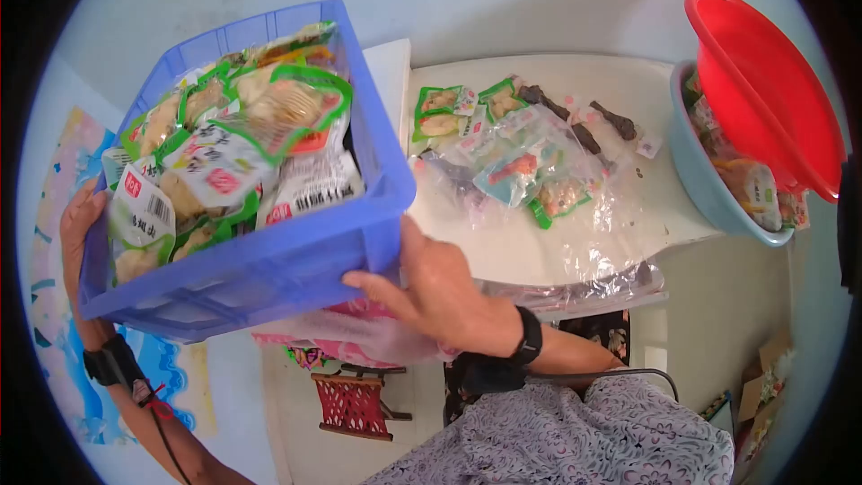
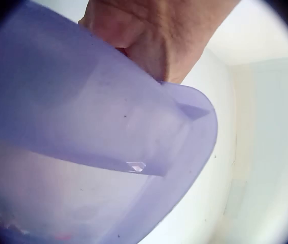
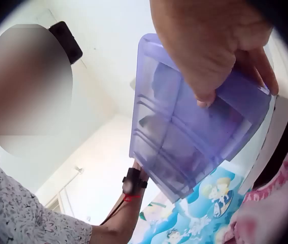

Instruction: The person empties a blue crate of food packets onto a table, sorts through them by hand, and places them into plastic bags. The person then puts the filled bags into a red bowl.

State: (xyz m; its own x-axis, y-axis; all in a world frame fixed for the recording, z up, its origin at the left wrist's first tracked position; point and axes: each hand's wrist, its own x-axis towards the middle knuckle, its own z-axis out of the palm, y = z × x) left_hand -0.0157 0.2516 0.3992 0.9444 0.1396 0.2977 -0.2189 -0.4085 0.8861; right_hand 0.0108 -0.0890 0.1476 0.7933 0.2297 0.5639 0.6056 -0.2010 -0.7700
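Observation:
A blue plastic crate [image 1: 260,260] full of sealed food packets [image 1: 215,157] is held tilted above the left end of the white table [image 1: 655,216]. My left hand [image 1: 83,216] grips its far left side; in the left wrist view that hand [image 2: 149,35] is against the crate wall [image 2: 83,101], its fingers mostly hidden. At the near right corner my right hand [image 1: 449,292] grips the crate, thumb on the outer wall. The right wrist view shows the right hand [image 3: 210,46] holding the crate's edge, with the ribbed wall [image 3: 179,132] below.
Loose packets [image 1: 539,171] and dark wrapped pieces [image 1: 613,119] lie on the table. At the right, a red basin [image 1: 763,81] leans in a light blue basin [image 1: 718,189] holding packets. A red woven stool [image 1: 355,404] and pink cloth [image 1: 377,332] are below.

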